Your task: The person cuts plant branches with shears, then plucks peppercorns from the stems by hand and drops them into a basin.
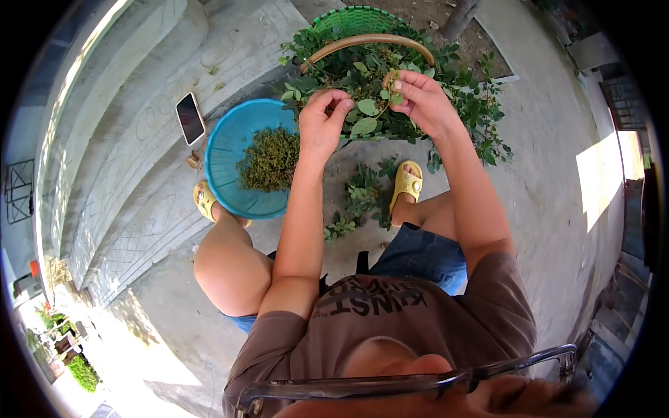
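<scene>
A leafy sprig (367, 117) with broad green leaves is stretched between my two hands, over a green woven basket (355, 19) heaped with leafy branches. My left hand (325, 120) is closed in a pinch at the sprig's left end. My right hand (424, 104) has thumb and fingers closed around a small yellow-green cluster (394, 82) at the other end, a leaf beside it. To the left of my left hand, a blue plastic basin (226, 150) contains a pile of small greenish-brown clusters (270, 159).
The basket's curved brown handle (369, 40) arches behind my hands. A smartphone (190, 118) lies on the concrete step left of the basin. Fallen leafy cuttings (362, 191) lie on the ground between my feet, near a yellow sandal (408, 180). A tree trunk (461, 17) stands behind.
</scene>
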The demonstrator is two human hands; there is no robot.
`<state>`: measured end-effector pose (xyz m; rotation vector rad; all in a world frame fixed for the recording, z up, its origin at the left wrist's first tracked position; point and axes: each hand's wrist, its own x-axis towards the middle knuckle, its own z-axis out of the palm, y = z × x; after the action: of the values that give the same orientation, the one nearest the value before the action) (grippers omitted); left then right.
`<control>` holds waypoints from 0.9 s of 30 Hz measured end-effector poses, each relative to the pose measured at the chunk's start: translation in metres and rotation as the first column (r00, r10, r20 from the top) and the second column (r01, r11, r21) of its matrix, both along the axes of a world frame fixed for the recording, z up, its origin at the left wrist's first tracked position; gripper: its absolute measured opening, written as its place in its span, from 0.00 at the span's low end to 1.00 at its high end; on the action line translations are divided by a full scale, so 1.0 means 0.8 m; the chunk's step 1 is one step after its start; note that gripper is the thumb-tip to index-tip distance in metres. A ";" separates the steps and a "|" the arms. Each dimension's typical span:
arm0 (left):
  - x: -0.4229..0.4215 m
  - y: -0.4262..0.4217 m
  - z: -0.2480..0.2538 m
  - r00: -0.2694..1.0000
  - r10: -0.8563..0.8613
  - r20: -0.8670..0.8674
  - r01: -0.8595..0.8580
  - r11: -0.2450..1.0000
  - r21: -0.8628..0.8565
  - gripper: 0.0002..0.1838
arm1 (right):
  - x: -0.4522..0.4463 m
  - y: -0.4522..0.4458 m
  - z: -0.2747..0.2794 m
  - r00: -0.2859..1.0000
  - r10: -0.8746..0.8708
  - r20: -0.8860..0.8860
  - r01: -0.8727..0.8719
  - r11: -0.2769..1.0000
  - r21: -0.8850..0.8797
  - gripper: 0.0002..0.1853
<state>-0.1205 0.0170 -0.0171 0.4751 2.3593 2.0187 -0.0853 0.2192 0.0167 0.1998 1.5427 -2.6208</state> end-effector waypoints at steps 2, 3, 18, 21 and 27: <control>0.000 0.000 -0.008 1.000 -0.003 0.019 0.003 1.000 0.018 0.07 | -0.002 0.008 -0.009 0.995 0.088 -0.043 -0.088 0.996 0.008 0.06; -0.001 -0.001 -0.011 0.999 -0.006 0.038 0.005 0.999 0.034 0.07 | -0.003 0.011 -0.014 0.981 0.176 -0.086 -0.175 0.984 0.018 0.09; 0.006 0.002 -0.009 0.998 -0.042 0.051 0.033 0.986 0.166 0.10 | 0.001 -0.020 -0.011 0.981 0.193 -0.012 -0.190 0.974 0.125 0.05; 0.007 0.001 -0.016 0.995 -0.017 0.098 0.006 0.994 0.106 0.11 | 0.002 -0.028 -0.008 0.983 0.176 -0.056 -0.163 0.969 0.184 0.06; 0.008 -0.003 -0.004 0.990 0.071 -0.120 -0.100 0.962 -0.255 0.13 | 0.002 -0.036 -0.013 0.967 0.211 -0.140 -0.099 0.823 0.560 0.07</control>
<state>-0.1140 0.0143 -0.0203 0.4943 2.7043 1.7148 -0.0835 0.1902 0.0066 -0.1525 2.2466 -2.0554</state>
